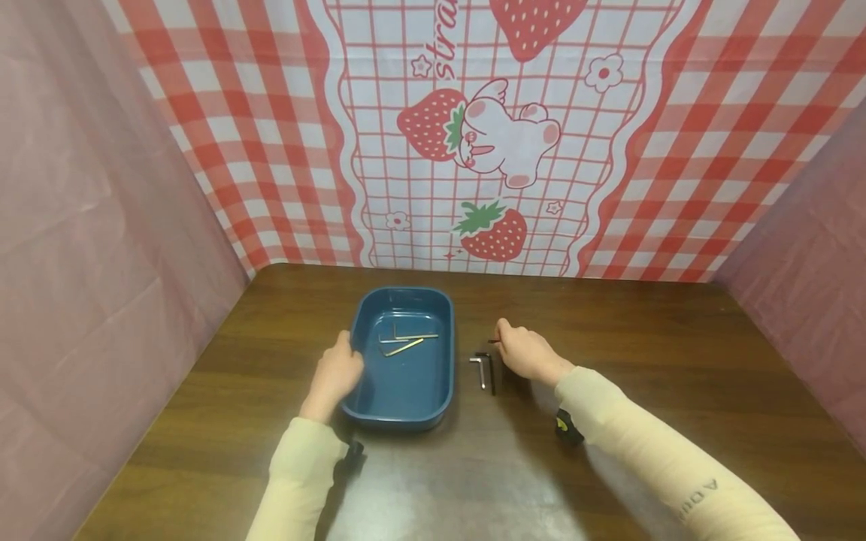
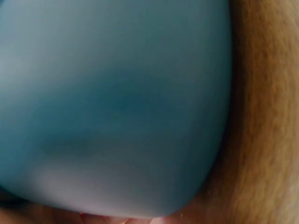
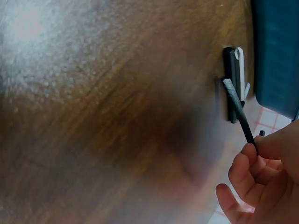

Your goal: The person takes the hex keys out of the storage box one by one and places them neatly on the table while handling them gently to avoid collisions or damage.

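A deep blue tray stands on the table, with a few gold and silver hex keys lying loose inside. My left hand grips the tray's left rim; in the left wrist view the tray wall hides most of that hand. To the right of the tray, my right hand pinches a black hex key between thumb and fingertips. The held key's long arm points away from the fingers. Beside it on the table lie a silver hex key and another black hex key.
The wooden table reaches back to a red-and-white checked cloth with strawberry prints. Pink curtains hang on both sides. A dark strap device is at the right wrist.
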`<state>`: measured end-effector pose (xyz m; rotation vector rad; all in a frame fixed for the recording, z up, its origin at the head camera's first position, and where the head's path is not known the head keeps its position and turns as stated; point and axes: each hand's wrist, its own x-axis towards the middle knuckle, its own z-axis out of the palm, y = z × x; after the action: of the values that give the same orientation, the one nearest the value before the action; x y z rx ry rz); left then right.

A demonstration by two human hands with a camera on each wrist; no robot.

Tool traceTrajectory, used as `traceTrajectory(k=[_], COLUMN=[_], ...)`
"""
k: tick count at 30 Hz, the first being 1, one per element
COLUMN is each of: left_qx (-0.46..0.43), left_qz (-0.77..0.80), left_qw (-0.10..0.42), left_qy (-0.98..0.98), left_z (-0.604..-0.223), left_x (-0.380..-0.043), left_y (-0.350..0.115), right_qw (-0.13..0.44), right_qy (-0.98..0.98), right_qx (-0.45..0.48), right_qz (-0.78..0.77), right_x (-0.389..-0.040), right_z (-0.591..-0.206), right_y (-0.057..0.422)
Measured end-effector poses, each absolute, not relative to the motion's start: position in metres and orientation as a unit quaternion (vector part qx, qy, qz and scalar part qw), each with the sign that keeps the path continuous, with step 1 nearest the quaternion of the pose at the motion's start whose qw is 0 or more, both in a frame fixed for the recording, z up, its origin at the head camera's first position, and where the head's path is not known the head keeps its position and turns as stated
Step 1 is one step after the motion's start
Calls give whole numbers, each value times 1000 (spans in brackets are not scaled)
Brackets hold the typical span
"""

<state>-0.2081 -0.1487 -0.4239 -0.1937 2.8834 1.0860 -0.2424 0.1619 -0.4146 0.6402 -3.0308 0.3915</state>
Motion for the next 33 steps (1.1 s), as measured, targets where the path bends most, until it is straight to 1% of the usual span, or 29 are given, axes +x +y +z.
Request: traceTrajectory(k=[7,16,26,33], left_qx=[-64,-64,-66,-64], left_qz=[353,353,351,354], left_qw=[26,23,21,19], left_qy=[933,933,934,933], left_z=[-424,-425,-426,-424], left_x=[-208,-209,-209,-208], left_y=[-148,-149,-149,-148], right_qw=[-7,10,36,82], right_qy=[-973,-974,-974,-968], right_qx=[196,199,200,219], right_qz=[122,108,97,87], right_x=[-243,-242,-242,-246], right_z=[-421,-428,-434,-444], right_y=[161,158,155,158])
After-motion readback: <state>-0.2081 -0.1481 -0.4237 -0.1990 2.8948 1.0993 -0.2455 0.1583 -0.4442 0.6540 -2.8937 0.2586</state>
